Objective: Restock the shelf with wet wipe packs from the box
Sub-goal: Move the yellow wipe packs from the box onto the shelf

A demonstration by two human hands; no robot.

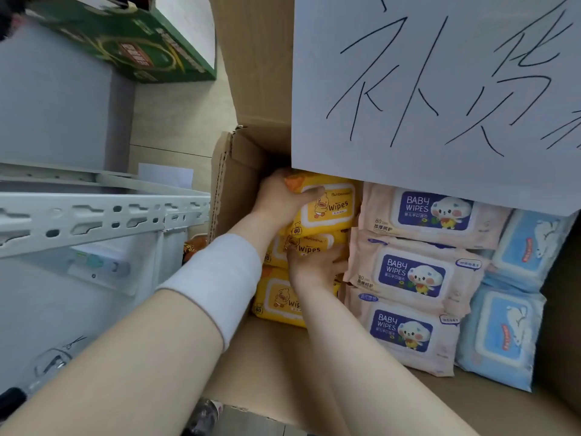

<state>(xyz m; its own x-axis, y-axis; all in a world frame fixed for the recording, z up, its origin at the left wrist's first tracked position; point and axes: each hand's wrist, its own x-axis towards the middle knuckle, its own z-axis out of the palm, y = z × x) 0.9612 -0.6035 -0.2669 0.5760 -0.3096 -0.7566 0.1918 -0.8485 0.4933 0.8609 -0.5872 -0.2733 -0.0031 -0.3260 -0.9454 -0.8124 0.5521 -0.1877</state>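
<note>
**Grips set on two yellow packs, neither lifted out of the box**

Left grip (pixel 281 196) is closed round the top yellow pack (pixel 333 206), at centre frame: the thumb is laid across the pack's face and the fingers are curled over its far end. Right grip (pixel 314 267), just below, is wrapped on the second yellow pack (pixel 309 245), with the thumb on its face and the fingers bent round its right edge. A third yellow pack (pixel 276 298) lies untouched beneath, towards the lower centre.

Both held packs are seen inside the box (pixel 239 171), stacked in the left-hand column and touching one another. Each pack lies directly within its grip, not beside it, so no further reach is judged necessary; only a lift is needed.

The task is judged to be at an early stage. The box looks well filled: pink packs (pixel 418 272) are ranked at centre right and blue packs (pixel 503 338) at far right, partly hidden by a handwritten paper sign (pixel 440 89). The shelf (pixel 94 215) stands at the left of the frame, well apart from the held packs; what it carries cannot be made out clearly.
</note>
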